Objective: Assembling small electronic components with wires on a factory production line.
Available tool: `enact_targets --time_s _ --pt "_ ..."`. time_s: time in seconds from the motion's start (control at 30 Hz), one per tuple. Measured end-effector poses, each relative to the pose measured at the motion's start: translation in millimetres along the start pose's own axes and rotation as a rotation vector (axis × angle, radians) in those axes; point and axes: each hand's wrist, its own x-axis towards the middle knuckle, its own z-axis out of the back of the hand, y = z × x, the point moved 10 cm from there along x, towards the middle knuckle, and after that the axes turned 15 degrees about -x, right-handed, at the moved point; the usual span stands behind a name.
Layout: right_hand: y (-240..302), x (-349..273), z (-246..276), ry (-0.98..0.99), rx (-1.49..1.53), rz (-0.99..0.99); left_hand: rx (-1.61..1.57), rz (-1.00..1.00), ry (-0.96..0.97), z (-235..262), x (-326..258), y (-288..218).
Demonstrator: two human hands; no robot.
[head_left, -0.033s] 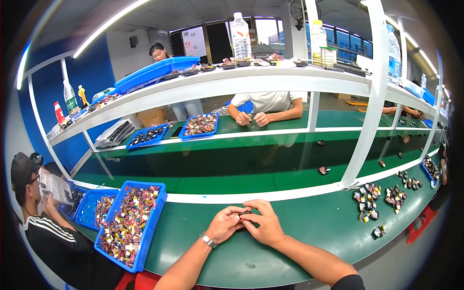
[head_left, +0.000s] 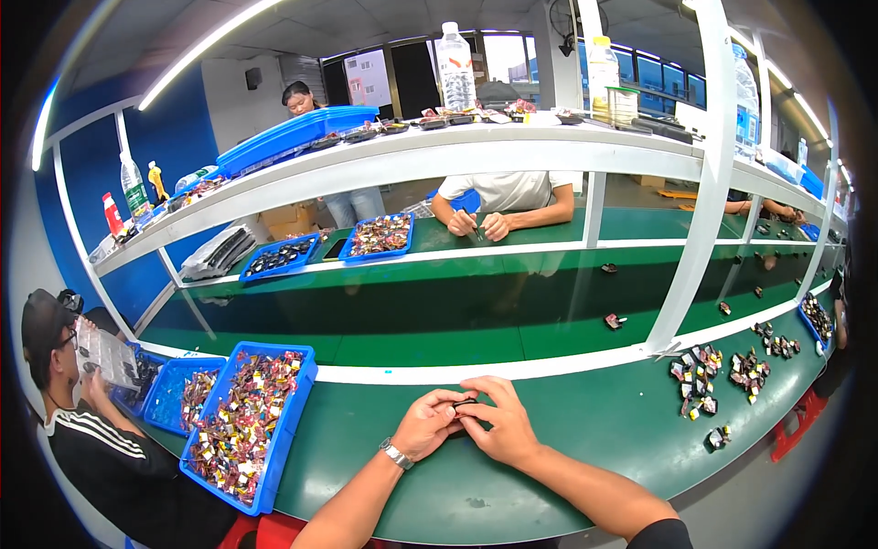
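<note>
Above the green bench (head_left: 366, 476), my left hand (head_left: 424, 425) and my right hand (head_left: 498, 424) meet fingertip to fingertip. Between them they pinch a small black part (head_left: 465, 403), mostly covered by the fingers, so its kind is unclear. A metal-banded watch is on my left wrist. On the bench below my hands lies a small dark piece (head_left: 476, 502). To the left, a blue tray (head_left: 305, 384) is heaped with small wired parts (head_left: 247, 425) in red, yellow and white.
Clusters of black parts with wires (head_left: 697, 375) lie at the right. A white post (head_left: 692, 220) and shelf edge (head_left: 439, 169) rise beyond the bench. Several parts ride on the sunken green belt (head_left: 439, 316). A co-worker (head_left: 78, 393) at left holds a clear plastic tray; another (head_left: 503, 197) works opposite.
The small parts on the sunken belt have shifted very slightly to the right. My hands keep the same place and grip.
</note>
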Motion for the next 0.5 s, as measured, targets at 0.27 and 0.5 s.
enact_targets --time_s 0.27,0.5 --pt "15 5 9 -0.033 -0.044 0.092 -0.083 -0.076 0.077 -4 1 -7" --pt "11 4 -1 -0.026 0.037 0.045 -0.077 -0.059 0.036 1 -5 -10"
